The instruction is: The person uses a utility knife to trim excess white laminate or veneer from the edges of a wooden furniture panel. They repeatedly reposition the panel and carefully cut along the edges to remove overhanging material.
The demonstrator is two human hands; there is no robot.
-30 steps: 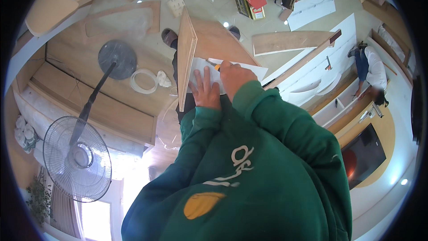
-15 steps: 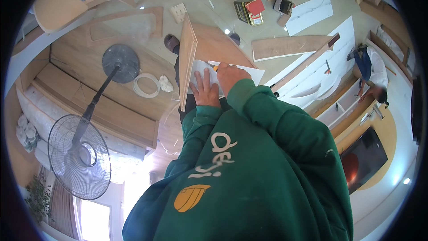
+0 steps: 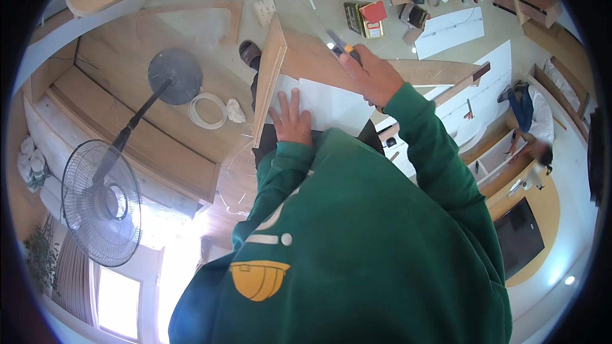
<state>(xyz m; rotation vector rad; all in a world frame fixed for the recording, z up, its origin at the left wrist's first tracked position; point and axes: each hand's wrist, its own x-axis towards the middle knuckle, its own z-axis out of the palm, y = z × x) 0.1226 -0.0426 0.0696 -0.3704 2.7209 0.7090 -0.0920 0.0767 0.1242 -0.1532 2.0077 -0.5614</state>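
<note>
Presses the left hand (image 3: 293,127) down, fingers spread, on the white sheet (image 3: 338,103), laid over the wooden panel (image 3: 311,60) beside the upright board (image 3: 269,79); grips an orange-and-dark utility knife (image 3: 350,52) in the right hand (image 3: 380,81), raised clear of the sheet, well short of the square tin (image 3: 364,21) on the floor beyond. Could nick the spread left fingers through careless lowering of the blade, or skew the sheet through too light a press.

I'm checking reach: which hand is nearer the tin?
Right: the right hand, holding a knife, is below the tin in view; the left hand is farther off, lower left, on the white sheet.
</note>
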